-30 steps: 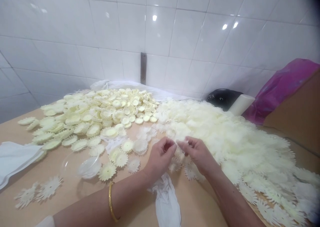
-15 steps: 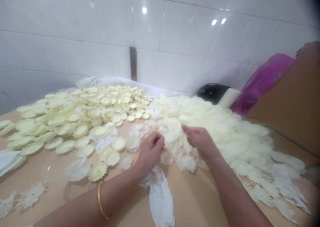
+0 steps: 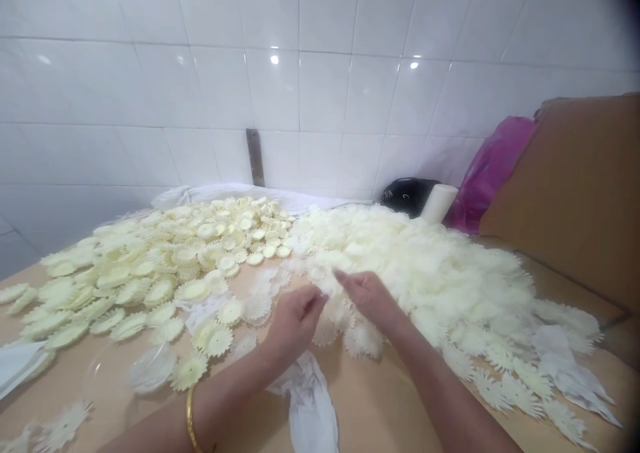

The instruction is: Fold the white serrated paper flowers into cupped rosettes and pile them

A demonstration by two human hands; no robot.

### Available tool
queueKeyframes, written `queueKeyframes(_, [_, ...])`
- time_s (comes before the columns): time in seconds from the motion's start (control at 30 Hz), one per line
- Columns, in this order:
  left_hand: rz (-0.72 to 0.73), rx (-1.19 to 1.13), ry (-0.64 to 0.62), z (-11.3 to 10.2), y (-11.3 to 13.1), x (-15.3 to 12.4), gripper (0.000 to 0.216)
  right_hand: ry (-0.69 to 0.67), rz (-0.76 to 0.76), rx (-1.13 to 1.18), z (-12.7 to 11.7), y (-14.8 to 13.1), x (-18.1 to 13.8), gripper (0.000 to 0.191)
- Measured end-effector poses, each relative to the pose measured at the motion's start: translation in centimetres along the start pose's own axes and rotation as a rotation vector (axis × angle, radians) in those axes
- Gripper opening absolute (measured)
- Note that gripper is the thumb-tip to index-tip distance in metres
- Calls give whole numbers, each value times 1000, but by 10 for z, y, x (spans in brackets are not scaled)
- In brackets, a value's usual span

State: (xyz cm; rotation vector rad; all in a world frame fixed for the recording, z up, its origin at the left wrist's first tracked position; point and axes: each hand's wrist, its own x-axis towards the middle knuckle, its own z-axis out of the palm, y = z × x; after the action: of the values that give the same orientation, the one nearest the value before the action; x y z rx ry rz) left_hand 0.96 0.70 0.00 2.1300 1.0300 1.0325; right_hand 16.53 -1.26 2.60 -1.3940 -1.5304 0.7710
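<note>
My left hand is closed in a pinch above the table, a gold bangle round its wrist. Close by on the right, my right hand has curled fingers, its tip pointing towards the left hand. Whatever either pinches is too small or hidden to make out. Under and behind the hands lie thin, toothed, pale discs. Thicker yellowish flower-shaped discs are heaped at the left. A larger heap of whitish flower-shaped discs spreads to the right. A crumpled white cloth lies below my left hand.
A clear round lid-like piece lies left of my forearm. At the back right stand a white roll, a black bag-like object, a magenta plastic bag and a cardboard box. A tiled wall closes off the back.
My right hand has come leftwards, so the two hands are closer together. Both remain closed. The view has tilted up, showing more wall.
</note>
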Motion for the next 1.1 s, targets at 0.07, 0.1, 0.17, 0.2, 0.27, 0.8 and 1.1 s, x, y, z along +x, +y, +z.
queueKeyframes(0.07, [16,161,12,-4,-1,5,28,159,-4,-37,-11,5,2,51])
queueKeyframes(0.1, [15,230,0,-5,-1,8,25,204,-13,-77,-16,8,3,50])
queueKeyframes(0.17, [21,352,-44,-7,1,12,13,214,-36,-187,-24,14,5,47])
queueKeyframes(0.2, [40,404,-68,-6,3,12,18,212,-50,-247,-27,17,6,44])
queueKeyframes(0.27, [115,484,-111,-4,9,9,31,249,-74,-334,-28,20,8,39])
queueKeyframes(0.8, [207,953,-246,-49,13,-29,15,356,-135,-443,-5,20,0,37])
queueKeyframes(1.1, [-130,834,-181,-114,28,-37,23,329,-69,-459,-3,24,0,37])
